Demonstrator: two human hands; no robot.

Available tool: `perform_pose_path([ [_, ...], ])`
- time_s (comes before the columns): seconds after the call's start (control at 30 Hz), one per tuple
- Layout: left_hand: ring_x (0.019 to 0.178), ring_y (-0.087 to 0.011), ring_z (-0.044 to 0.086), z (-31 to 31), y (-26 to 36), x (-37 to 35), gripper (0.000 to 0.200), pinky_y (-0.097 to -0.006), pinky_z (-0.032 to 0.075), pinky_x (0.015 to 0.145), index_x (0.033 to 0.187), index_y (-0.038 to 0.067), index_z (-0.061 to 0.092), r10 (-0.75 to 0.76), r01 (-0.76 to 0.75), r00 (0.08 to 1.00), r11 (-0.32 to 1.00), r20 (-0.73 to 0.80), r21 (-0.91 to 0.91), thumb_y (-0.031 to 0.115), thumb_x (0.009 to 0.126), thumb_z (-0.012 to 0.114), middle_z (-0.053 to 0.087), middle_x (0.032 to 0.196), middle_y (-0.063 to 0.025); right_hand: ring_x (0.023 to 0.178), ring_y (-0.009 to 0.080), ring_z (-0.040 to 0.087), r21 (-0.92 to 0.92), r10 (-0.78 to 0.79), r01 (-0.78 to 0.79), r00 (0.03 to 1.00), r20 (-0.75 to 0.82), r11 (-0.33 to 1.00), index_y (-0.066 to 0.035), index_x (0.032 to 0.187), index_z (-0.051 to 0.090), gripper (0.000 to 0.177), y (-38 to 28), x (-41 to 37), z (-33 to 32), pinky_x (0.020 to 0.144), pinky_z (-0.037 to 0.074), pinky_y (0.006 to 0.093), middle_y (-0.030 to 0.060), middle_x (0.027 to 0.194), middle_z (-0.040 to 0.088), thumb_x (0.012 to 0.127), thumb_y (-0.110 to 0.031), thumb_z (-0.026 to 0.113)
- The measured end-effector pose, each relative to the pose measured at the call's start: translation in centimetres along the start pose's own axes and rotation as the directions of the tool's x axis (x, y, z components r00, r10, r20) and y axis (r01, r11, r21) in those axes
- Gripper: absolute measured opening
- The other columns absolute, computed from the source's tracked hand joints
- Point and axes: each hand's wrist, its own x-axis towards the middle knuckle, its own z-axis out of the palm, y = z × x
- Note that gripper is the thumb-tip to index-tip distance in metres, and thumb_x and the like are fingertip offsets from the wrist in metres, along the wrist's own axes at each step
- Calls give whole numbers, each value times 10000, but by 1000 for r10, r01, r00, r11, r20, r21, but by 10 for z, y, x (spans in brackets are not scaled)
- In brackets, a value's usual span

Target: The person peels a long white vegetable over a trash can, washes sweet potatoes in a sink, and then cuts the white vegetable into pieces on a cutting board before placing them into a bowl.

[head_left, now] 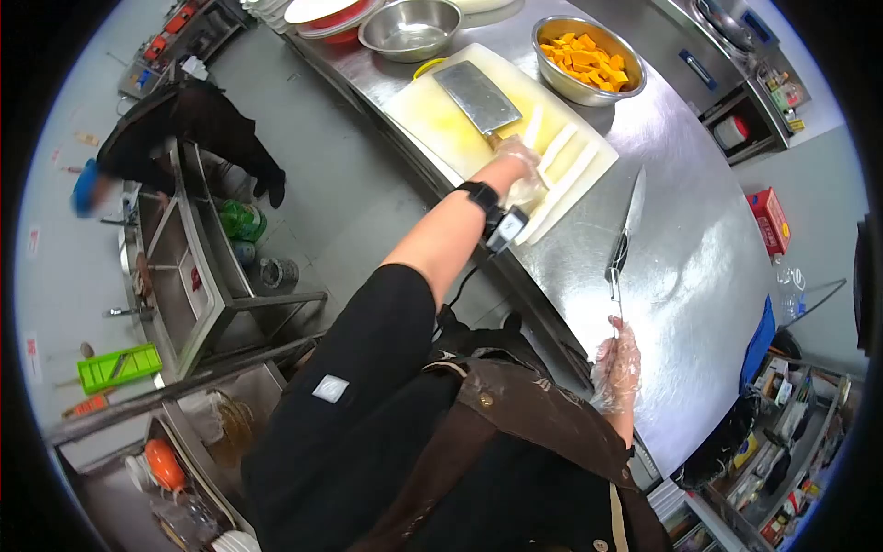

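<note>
On the cutting board [418,106], my gloved left hand [522,175] is closed around the handle end of a cleaver [476,97], whose blade lies flat. The fingers hide most of the handle. White strips [572,166] lie on the board beside this hand. Lower right, my gloved right hand [618,363] is closed on a thin metal tool [616,299] pointing away from me. Just beyond its tip, a knife [633,216] with a dark handle rests on the steel table [681,294].
A bowl of orange chunks [593,69] stands behind the board, and an empty metal bowl [409,32] at its back left. Stacked plates [331,14] are farther left. Another person [184,129] bends over a sink at the left, across the floor.
</note>
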Motion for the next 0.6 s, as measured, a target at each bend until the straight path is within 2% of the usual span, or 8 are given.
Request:
perform_pose_path([
  [0.1, 1141, -297, 493, -6, 9, 39, 495, -377, 433, 914, 1099, 189, 634, 67, -97, 987, 974, 148, 204, 366, 646, 726, 571, 1165, -133, 404, 48, 383, -86, 40, -40, 999, -7, 995, -11, 1161, 488, 491, -3, -5, 26, 372, 281, 190, -17, 556, 494, 913, -434, 459],
  [0.13, 1099, -276, 538, -2, 11, 47, 485, -366, 435, 918, 1133, 168, 615, 82, -91, 996, 961, 46, 262, 335, 686, 698, 597, 1117, -144, 409, 52, 387, -99, 41, -40, 999, 2, 994, -2, 1161, 485, 495, -10, -6, 32, 376, 287, 193, -17, 561, 499, 912, -429, 465],
  [0.27, 1114, -245, 534, -7, 13, 67, 535, -354, 442, 913, 1169, 144, 593, -29, 11, 986, 994, 163, 112, 297, 670, 711, 553, 1204, -121, 416, 50, 392, -37, 47, -49, 998, -38, 998, -12, 1162, 489, 501, -11, 13, 37, 384, 280, 185, -14, 561, 496, 905, -442, 473],
  [0.37, 1110, -229, 539, -22, 12, 64, 539, -342, 444, 908, 1177, 114, 581, -74, 54, 988, 988, 135, 143, 312, 687, 687, 552, 1205, -129, 419, 47, 391, -14, -33, 33, 999, -21, 999, -18, 1163, 490, 520, -15, 48, 47, 388, 272, 180, -18, 565, 494, 893, -462, 483],
  [0.43, 1059, -284, 558, -11, 4, 74, 496, -360, 445, 885, 1029, 22, 621, -131, 129, 991, 976, 0, -177, 395, 704, 653, 577, 1131, -187, 414, 53, 396, -35, 44, -44, 999, 4, 998, -16, 1162, 490, 546, -43, 65, 65, 382, 290, 184, -6, 574, 497, 883, -485, 487],
  [0.5, 1040, -295, 565, -14, -10, 55, 520, -369, 445, 879, 1074, 26, 603, -130, 133, 991, 967, 30, -219, 422, 737, 612, 583, 1116, -188, 408, 62, 403, -105, 29, -11, 984, 176, 994, -10, 1162, 491, 550, -57, 86, 83, 374, 315, 190, 7, 586, 504, 889, -487, 469],
  [0.57, 1066, -299, 544, -12, -37, 29, 513, -367, 420, 908, 1141, 18, 558, -113, -49, 949, 870, -295, -491, 410, 811, 538, 555, 1155, -198, 399, 66, 406, -132, 1, 41, 953, 303, 990, -8, 1163, 492, 545, -65, 105, 108, 363, 333, 194, 13, 590, 506, 899, -483, 448],
  [0.6, 1074, -272, 538, -19, -56, 11, 492, -349, 412, 918, 1168, 14, 533, -57, -85, 940, 915, -336, -393, 382, 843, 513, 547, 1175, -184, 421, 61, 405, -137, 30, 22, 930, 367, 990, -14, 1170, 492, 540, -68, 112, 122, 389, 320, 189, 9, 594, 505, 908, -483, 428],
])
